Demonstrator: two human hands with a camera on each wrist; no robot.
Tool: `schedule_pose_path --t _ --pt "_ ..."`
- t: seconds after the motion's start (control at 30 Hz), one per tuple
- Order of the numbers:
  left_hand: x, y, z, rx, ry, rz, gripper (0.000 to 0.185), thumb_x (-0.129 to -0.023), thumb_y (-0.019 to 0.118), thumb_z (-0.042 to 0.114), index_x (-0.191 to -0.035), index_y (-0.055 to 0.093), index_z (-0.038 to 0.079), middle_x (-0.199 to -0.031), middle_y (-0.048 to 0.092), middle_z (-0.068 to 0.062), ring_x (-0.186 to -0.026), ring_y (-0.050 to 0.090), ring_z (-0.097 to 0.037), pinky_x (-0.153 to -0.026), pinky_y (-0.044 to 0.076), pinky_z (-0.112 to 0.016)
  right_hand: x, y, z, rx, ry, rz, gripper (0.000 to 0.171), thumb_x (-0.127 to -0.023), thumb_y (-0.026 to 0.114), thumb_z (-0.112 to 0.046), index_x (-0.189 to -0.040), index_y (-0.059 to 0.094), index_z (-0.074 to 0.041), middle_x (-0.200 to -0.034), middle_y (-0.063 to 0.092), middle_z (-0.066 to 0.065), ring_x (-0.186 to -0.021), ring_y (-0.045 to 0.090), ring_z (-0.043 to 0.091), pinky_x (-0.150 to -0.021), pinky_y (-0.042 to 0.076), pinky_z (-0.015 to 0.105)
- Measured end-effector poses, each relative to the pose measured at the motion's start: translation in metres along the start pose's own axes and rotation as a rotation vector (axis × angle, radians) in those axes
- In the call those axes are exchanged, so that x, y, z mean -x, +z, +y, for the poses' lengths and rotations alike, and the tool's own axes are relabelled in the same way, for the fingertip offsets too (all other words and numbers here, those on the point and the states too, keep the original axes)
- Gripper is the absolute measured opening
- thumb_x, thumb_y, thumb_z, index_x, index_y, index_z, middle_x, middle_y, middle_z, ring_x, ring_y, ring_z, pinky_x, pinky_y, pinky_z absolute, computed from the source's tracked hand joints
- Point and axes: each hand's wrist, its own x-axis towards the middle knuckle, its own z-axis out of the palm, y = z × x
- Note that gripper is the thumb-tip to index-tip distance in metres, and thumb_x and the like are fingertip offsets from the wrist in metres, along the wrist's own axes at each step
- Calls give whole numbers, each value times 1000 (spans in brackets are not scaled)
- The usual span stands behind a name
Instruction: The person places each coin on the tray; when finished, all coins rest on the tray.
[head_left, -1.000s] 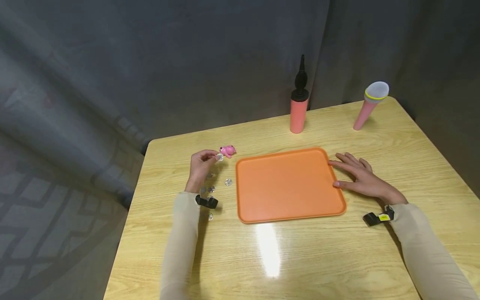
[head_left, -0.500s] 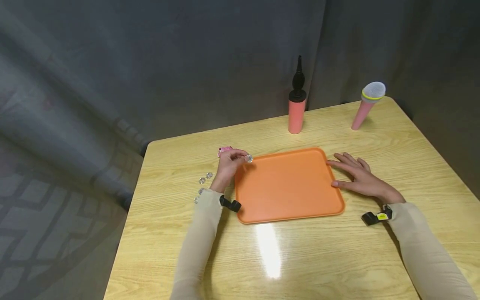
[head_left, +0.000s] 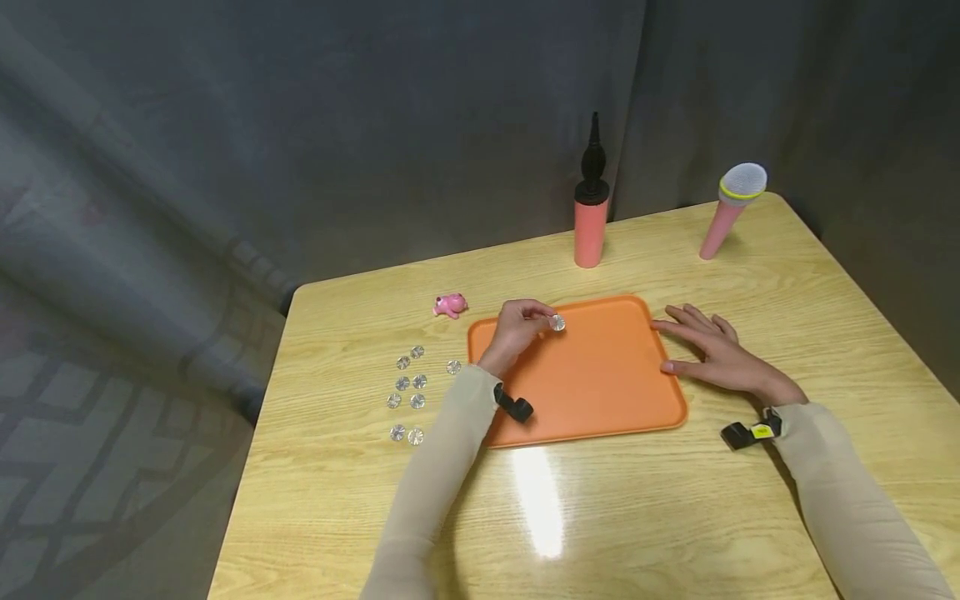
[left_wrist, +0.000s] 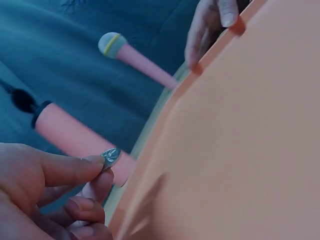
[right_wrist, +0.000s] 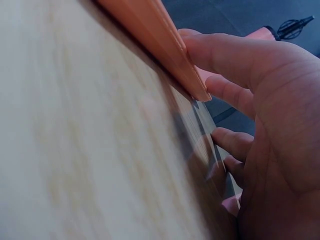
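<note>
A person in pale long sleeves sits at a light wooden table point(head_left: 600, 517) backed by dark grey curtain. A flat, square orange plastic tray point(head_left: 600, 383) lies at the table's centre.

The left hand point(head_left: 517, 327) hovers over the tray's far left corner, pinching a small clear faceted gem point(head_left: 557, 323) between thumb and fingertips. The left wrist view shows the gem point(left_wrist: 110, 157) held edge-on at the tips of the curled fingers point(left_wrist: 65, 170), above the tray point(left_wrist: 235, 150).

The right hand point(head_left: 712, 350) lies flat on the table at the tray's right edge, fingers straight and spread, grasping nothing. The right wrist view shows its thumb point(right_wrist: 225, 52) touching the tray's rim point(right_wrist: 155, 35).

On the table left of the tray lie nine more small clear gems point(head_left: 410, 392) in a loose cluster, apart from the tray. A small pink toy animal point(head_left: 450, 305) sits just beyond them. Near the far edge stand an upright pink cylinder pump with a black nozzle point(head_left: 588, 208) and, further right, a tilted pink toy microphone with a grey head point(head_left: 731, 208). Black wrist straps show on both forearms.
</note>
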Motion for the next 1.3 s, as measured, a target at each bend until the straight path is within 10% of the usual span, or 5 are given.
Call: schedule_pose_path --t 0.63,1.03,1.3 --pt "-17 81 11 18 -108 124 7 -82 73 -10 -83 77 -4 -87 77 -20 -81 76 -30 -69 59 -26 0 0 1 11 -8 1 68 -92 71 -27 -152 42 -13 -166 16 25 -155 0 48 -116 -12 69" --pt "-18 93 19 -322 -193 173 7 -83 81 13 -77 79 16 -82 78 2 -68 66 -9 -57 46 -21 -1 1 2 15 -7 2 68 -92 71 -28 -152 42 -15 -166 17 25 -155 1 47 -116 -12 68" --pt "-17 102 17 -532 -77 158 8 -86 79 20 -79 77 20 -82 77 7 -66 65 -7 -54 44 -20 -1 0 0 18 10 7 69 -91 72 -29 -152 43 -15 -166 17 24 -155 1 46 -117 -11 67"
